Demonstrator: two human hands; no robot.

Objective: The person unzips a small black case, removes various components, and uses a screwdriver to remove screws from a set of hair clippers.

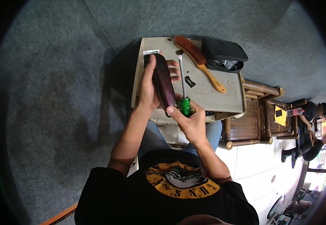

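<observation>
A dark maroon hair clipper (164, 80) is held above the small table, its silver blade at the far end. My left hand (148, 83) wraps round the clipper's body, thumb along its left side near the blade. At the clipper's near end, my right hand (190, 122) has its thumb against the casing. The same hand grips a screwdriver (185, 104) with a green handle, its metal shaft pointing away from me. A small black plastic part (190, 81) lies on the table to the right of the screwdriver's shaft.
On the pale wooden table (224, 103) lie a brush (200, 60) with reddish bristles and an opened black zip case (224, 52). Bamboo seats (244, 122) stand to the right, with a yellow item (280, 116) and a bottle on them. Two people sit farther right.
</observation>
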